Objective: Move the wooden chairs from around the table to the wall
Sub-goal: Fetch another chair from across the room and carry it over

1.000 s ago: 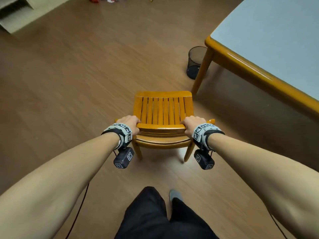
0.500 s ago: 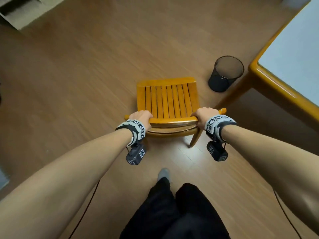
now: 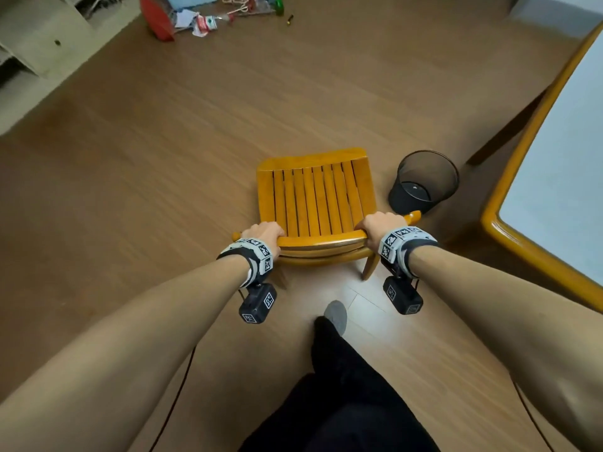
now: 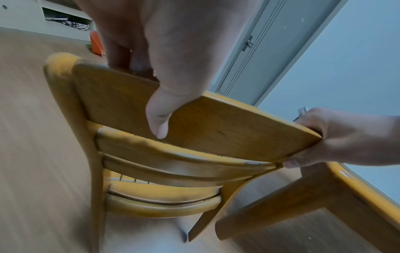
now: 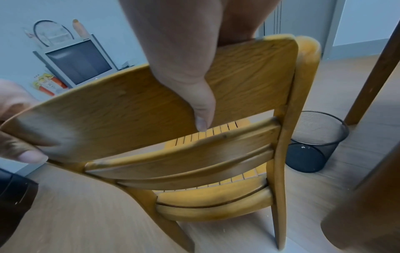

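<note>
On the wooden floor point(image 3: 137, 164), seen from the head camera, the wooden chair point(image 3: 315, 194) stands directly ahead of the person, seat slats running away from the body, with the table point(image 3: 509, 197) off to the right and a black mesh bin point(image 3: 422, 181) just beside the chair's right front corner. The left hand point(image 3: 266, 233) and the right hand point(image 3: 380, 225) each curl over one end of the top rail, which runs crosswise between them; both hands sit about equally near the chair. A cluttered wall area with a red item point(image 3: 156, 17) lies well ahead across open floor. From the left wrist camera, the left hand point(image 4: 164, 56) clamps the top rail point(image 4: 194, 123) near its left end, thumb pressed on the rear face and fingers wrapped over the front edge; the right hand point(image 4: 337, 138) pinches the far end, and the table's edge point(image 4: 355, 186) passes close behind it. From the right wrist camera, the right hand point(image 5: 186, 58) grips the rail point(image 5: 121, 113) near its right end in the same manner, thumb down the rear face; the bin point(image 5: 314, 142) stands just beyond the right rear leg. Judged from this layout, the coming move pushes or carries the chair forward and left, away from the table, and the bin at the right corner is the obstacle to clear.
</note>
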